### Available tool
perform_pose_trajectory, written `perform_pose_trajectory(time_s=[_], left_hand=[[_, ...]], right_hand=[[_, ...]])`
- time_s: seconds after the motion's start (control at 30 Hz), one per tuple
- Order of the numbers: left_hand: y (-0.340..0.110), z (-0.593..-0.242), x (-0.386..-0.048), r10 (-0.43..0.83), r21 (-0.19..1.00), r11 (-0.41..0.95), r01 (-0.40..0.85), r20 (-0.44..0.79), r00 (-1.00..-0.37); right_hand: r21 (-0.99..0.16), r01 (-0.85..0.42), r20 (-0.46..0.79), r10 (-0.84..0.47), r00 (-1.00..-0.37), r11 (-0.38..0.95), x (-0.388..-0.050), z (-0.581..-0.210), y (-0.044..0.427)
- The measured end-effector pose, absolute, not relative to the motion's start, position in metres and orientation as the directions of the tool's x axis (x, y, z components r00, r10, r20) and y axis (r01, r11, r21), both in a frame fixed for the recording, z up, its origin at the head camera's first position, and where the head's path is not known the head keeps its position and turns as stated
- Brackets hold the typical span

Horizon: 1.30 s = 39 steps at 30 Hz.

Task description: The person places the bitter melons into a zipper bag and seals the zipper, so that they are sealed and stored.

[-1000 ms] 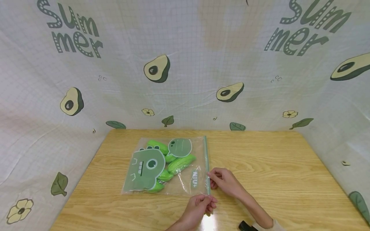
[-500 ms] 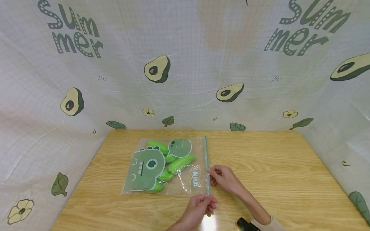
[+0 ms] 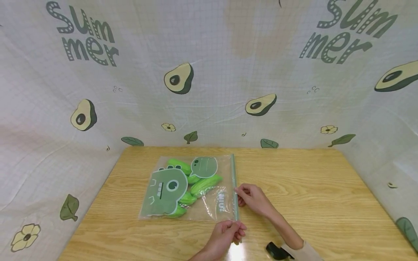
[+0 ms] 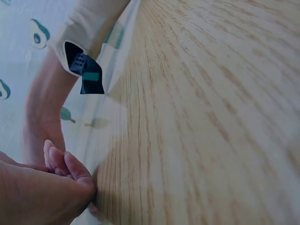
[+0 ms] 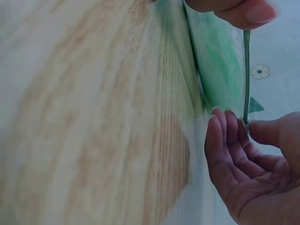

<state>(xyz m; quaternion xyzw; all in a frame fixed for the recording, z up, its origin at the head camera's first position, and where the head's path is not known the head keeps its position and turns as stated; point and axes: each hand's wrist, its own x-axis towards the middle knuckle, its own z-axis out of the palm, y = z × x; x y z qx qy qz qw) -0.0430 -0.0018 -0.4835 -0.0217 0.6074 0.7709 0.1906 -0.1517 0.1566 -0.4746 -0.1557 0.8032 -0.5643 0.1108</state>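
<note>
A clear zip bag (image 3: 205,212) printed with a green monster lies flat in the head view, several bright green cucumber-like vegetables (image 3: 204,185) inside. Along its right side runs a green zip strip (image 3: 233,172). My left hand (image 3: 225,235) pinches the strip's near end at the bag's corner. Higher up the strip, my right hand (image 3: 254,198) pinches it between thumb and finger. The right wrist view shows the strip (image 5: 246,75) stretched between my right hand (image 5: 234,11) and my left hand (image 5: 258,173). In the left wrist view my left hand (image 4: 47,192) hides what it pinches.
The bag lies on a wooden table (image 3: 303,181). A pale cloth (image 3: 209,119) with avocado prints hangs behind and at both sides. A black strapped device (image 3: 275,251) is by my right sleeve (image 3: 302,252).
My right hand has slid a little away from me along the zip strip, widening its gap from the left hand. The left hand keeps its place at the corner.
</note>
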Motion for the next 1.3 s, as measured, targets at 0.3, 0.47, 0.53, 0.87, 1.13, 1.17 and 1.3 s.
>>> perform_pose_trajectory(time_s=[0.3, 0.47, 0.53, 0.87, 1.13, 1.17, 1.3], left_hand=[[-0.001, -0.484, -0.044, 0.262, 0.926, -0.197, -0.323, -0.268, -0.927], [-0.001, -0.483, -0.044, 0.263, 0.922, -0.200, -0.331, -0.275, -0.925], [-0.001, -0.485, -0.045, 0.261, 0.924, -0.198, -0.327, -0.272, -0.926], [-0.001, -0.484, -0.044, 0.260, 0.925, -0.191, -0.328, -0.275, -0.926], [-0.002, -0.483, -0.044, 0.263, 0.929, -0.188, -0.319, -0.265, -0.928], [-0.001, -0.484, -0.044, 0.262, 0.931, -0.186, -0.314, -0.261, -0.929], [-0.001, -0.485, -0.044, 0.255, 0.936, -0.178, -0.304, -0.254, -0.933]], right_hand=[[-0.938, -0.127, 0.000, -0.366, -0.930, 0.322, -0.159, -0.478, 0.156], [-0.938, -0.123, -0.001, -0.359, -0.933, 0.324, -0.163, -0.477, 0.156], [-0.936, -0.122, -0.004, -0.356, -0.934, 0.330, -0.164, -0.476, 0.156], [-0.940, -0.116, -0.004, -0.351, -0.936, 0.320, -0.169, -0.475, 0.155], [-0.940, -0.122, 0.002, -0.355, -0.935, 0.318, -0.174, -0.475, 0.155], [-0.940, -0.124, 0.003, -0.356, -0.935, 0.319, -0.175, -0.474, 0.155], [-0.937, -0.124, 0.001, -0.353, -0.936, 0.326, -0.177, -0.475, 0.155]])
